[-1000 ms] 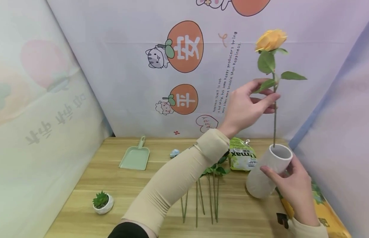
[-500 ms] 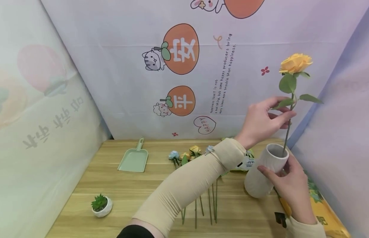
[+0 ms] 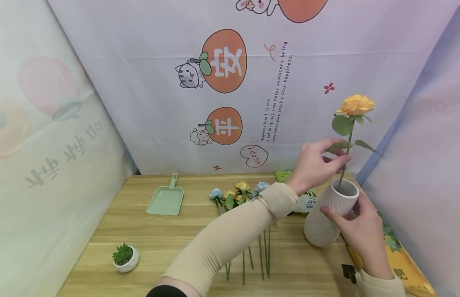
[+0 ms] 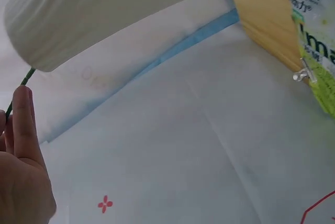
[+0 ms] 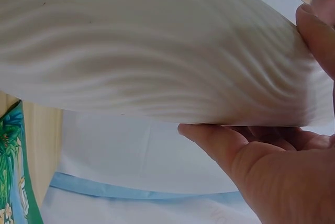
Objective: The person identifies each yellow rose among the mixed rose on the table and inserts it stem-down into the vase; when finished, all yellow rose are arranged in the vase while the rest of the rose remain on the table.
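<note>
My left hand pinches the green stem of a yellow rose, just under its leaves. The stem's lower end stands inside the mouth of a white ribbed vase, which leans left on the wooden table. My right hand grips the vase near its rim, thumb on the front. In the left wrist view my fingers hold the stem below the vase. The right wrist view is filled by the vase and my fingers.
Several more flowers lie on the table behind my left forearm, stems toward me. A green dustpan lies at the back left, a small potted succulent at the front left. A green packet and a yellow bag lie near the vase.
My left hand has lowered the rose, so the stem has slid deeper into the vase. The right hand and the vase have stayed in place.
</note>
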`<state>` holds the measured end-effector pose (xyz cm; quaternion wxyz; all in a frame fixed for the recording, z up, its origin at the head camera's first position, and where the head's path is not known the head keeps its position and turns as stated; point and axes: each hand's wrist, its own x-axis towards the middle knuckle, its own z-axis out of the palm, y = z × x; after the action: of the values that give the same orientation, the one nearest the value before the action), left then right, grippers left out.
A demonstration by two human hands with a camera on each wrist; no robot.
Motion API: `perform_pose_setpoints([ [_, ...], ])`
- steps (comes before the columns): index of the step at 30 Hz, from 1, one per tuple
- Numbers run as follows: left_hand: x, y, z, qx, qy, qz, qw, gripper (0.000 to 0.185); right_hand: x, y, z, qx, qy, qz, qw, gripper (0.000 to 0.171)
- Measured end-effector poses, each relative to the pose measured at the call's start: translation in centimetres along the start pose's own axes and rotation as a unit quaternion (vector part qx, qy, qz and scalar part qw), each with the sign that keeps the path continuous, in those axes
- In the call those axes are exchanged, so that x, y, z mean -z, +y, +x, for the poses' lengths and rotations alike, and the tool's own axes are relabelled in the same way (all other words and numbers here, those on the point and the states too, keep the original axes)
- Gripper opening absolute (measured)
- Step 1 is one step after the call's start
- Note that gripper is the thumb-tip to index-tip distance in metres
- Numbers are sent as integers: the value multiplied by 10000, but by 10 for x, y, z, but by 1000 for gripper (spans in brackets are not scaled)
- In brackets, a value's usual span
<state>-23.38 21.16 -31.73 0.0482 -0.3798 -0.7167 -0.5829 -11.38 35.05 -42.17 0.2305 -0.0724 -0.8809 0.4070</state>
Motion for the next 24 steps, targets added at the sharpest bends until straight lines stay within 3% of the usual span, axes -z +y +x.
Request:
perform_pose_setpoints([
  [5,-1,-17,-7,111,-95,269,9995,33,0,2,1,17,39,25,10000,90],
  [11,-3,-25,-17,368,-324,648,9967,40,0,1,1,-58,-12,26,10000,94],
  [24,-3,-36,-33,480,-427,514,9966,27,1,0,0,110,-46,40,9999,98],
])
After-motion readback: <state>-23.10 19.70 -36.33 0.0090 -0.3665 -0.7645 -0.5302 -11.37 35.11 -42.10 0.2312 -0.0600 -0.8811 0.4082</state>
